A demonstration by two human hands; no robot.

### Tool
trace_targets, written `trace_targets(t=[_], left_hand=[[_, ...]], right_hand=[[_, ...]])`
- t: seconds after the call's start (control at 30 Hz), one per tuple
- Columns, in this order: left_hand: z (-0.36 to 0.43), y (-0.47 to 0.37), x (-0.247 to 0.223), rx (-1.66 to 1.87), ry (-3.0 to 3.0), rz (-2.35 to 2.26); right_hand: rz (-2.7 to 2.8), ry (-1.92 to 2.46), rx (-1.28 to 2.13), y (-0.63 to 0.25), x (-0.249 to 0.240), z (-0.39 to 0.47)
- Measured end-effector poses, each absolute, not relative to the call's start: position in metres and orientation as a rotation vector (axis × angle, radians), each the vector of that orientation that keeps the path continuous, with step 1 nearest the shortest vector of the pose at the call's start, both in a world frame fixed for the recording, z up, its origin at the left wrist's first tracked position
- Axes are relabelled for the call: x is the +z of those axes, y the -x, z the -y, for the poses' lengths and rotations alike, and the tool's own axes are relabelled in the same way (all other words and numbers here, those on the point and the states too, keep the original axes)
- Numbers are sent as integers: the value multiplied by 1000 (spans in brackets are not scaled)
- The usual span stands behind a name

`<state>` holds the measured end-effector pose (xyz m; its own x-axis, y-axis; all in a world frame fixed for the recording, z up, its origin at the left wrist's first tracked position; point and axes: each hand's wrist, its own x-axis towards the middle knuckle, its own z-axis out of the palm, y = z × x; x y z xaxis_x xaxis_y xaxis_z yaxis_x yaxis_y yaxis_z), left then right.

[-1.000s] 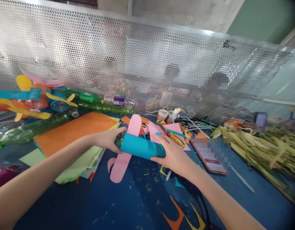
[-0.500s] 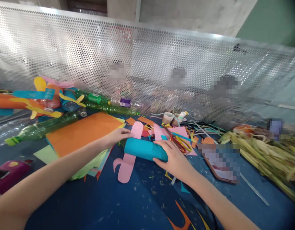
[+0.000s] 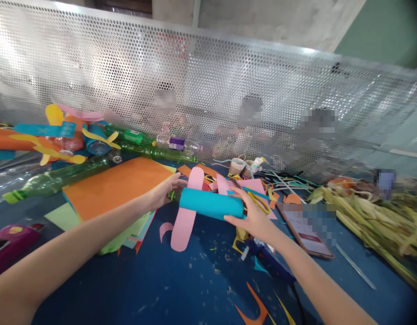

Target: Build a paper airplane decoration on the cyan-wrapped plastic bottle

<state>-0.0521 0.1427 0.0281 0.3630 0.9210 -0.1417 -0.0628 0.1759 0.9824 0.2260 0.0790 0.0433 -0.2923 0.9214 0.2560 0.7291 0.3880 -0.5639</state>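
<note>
A bottle wrapped in blue paper (image 3: 210, 204) lies across a pink paper strip (image 3: 183, 230) with rounded ends. Its green neck (image 3: 173, 195) points left. My right hand (image 3: 254, 214) is closed around the bottle's right end. At the neck end is my left hand (image 3: 166, 192), its fingers bent behind the neck; their contact with it is partly hidden. A curved pink scrap (image 3: 165, 231) lies left of the strip.
Orange paper (image 3: 116, 187) and a green bottle (image 3: 66, 178) lie left. Behind are paper aeroplanes (image 3: 64, 135) and a perforated metal screen (image 3: 208, 90). A glue gun (image 3: 271, 262), scissors (image 3: 259, 202), a phone (image 3: 306, 232) and corn husks (image 3: 367, 221) lie right.
The blue-wrapped bottle and my right hand have moved slightly right and up, showing the green neck. The pink strip has shifted a little up and right. The glue gun is now more visible.
</note>
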Motion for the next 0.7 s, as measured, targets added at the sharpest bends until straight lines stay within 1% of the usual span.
trace_targets(t=[0.1, 0.3, 0.43, 0.7], left_hand=[[-139, 53, 27, 876, -1093, -877], [-136, 61, 23, 803, -1197, -757], [-139, 63, 19, 808, -1224, -767], [-140, 57, 18, 868, -1102, -831]], right_hand=[[2034, 1387, 544, -230, 46, -81], [2026, 1430, 611, -230, 47, -82], [2051, 1452, 662, -231, 46, -82], [2254, 1430, 317, -233, 37, -83]])
